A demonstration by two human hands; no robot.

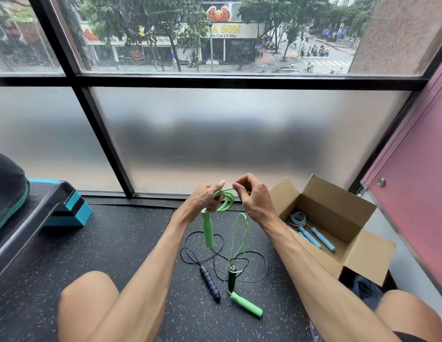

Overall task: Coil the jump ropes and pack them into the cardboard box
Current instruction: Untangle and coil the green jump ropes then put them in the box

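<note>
My left hand [206,197] grips a few small loops of the green jump rope [226,201], and one green handle [208,229] hangs below that hand. My right hand [252,193] pinches the green cord just right of the loops. The loose cord drops to the floor, where the second green handle [247,304] lies. A black jump rope [210,282] lies uncoiled on the floor under my hands. To the right, an open cardboard box [338,208] holds a coiled light-blue jump rope [311,230].
A black and teal aerobic step [54,208] stands at the left. A frosted glass window wall [215,134] closes off the front, and a pink wall [417,193] runs along the right behind the box. My bare knees frame the speckled black floor [131,243].
</note>
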